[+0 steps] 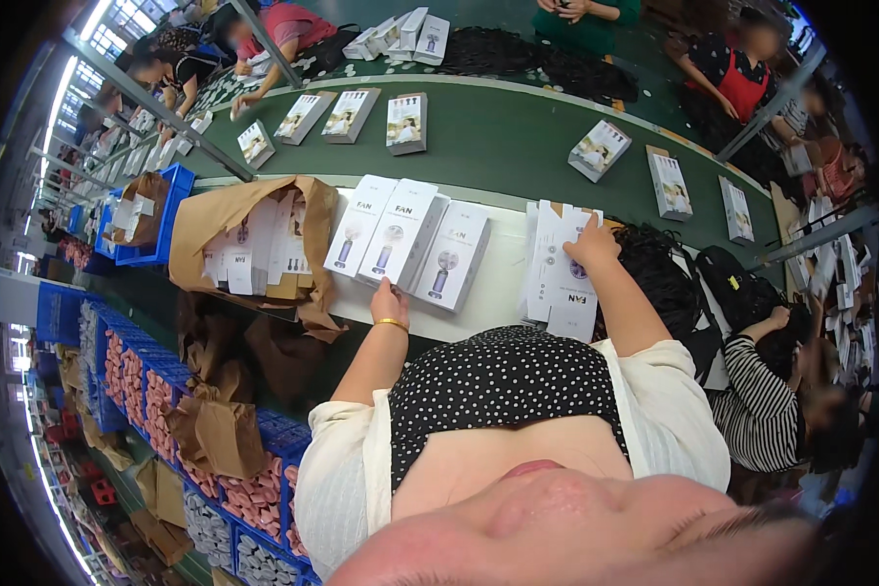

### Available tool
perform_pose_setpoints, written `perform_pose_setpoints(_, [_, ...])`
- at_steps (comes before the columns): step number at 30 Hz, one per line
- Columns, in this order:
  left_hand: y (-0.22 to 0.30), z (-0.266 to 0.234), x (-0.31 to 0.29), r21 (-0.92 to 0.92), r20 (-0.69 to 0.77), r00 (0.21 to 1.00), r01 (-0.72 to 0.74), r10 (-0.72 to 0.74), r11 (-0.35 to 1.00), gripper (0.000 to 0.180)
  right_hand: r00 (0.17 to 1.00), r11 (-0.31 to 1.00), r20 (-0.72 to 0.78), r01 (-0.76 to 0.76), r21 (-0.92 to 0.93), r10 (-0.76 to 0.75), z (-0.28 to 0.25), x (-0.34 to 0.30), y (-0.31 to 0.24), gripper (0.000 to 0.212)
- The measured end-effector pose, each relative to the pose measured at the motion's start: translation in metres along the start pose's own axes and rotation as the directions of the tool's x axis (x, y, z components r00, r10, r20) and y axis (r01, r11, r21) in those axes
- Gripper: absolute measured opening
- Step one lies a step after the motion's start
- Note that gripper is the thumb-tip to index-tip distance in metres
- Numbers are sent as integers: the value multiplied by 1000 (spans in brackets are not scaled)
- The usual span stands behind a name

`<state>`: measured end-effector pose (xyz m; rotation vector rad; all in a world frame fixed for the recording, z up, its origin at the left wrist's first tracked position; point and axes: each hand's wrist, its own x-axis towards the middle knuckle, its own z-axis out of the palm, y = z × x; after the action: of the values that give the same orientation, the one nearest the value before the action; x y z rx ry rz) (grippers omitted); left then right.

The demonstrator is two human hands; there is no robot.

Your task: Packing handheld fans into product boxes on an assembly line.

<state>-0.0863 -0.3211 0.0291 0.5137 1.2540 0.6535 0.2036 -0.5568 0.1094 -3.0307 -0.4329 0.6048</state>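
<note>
Three white fan boxes, printed with a picture of a handheld fan, lie side by side on the white work surface (pixel 506 256). My left hand (pixel 390 305) is closed at the near end of the middle fan box (pixel 397 230), with some fingers hidden. Left of it lies another fan box (pixel 359 225); the right-hand fan box (pixel 452 256) lies slightly askew. My right hand (pixel 594 246) rests with fingers apart on the upper right part of a stack of white, flat-looking printed cartons (pixel 560 278).
An open brown paper bag (pixel 193 244) of white cartons stands at the left, beside a blue crate (pixel 179 190). Beyond runs a green conveyor belt (pixel 488 137) carrying several boxes. Black straps (pixel 654 264) lie right. Blue bins (pixel 137 363) hold pink parts. Other people sit around.
</note>
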Motion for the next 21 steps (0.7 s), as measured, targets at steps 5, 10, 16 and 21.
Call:
perform_pose_setpoints(5, [-5, -4, -1, 117, -106, 993, -35, 48, 992, 28, 999, 999, -18, -41, 36, 41, -8, 3, 8, 93])
perform_pose_setpoints(10, [-16, 14, -20, 348, 139, 862, -503, 487, 791, 27, 932, 881, -337, 265, 393, -130, -10, -1, 20, 73])
perform_pose_setpoints(16, [-1, 106, -69, 352, 614, 758, -514, 221, 782, 36, 659, 363, -661, 751, 552, -358, -18, -46, -16, 38])
perform_pose_setpoints(21, [-4, 126, -105, 319, 628, 776, -334, 66, 887, 28, 734, 239, -478, 636, 734, -483, -19, -113, -26, 32])
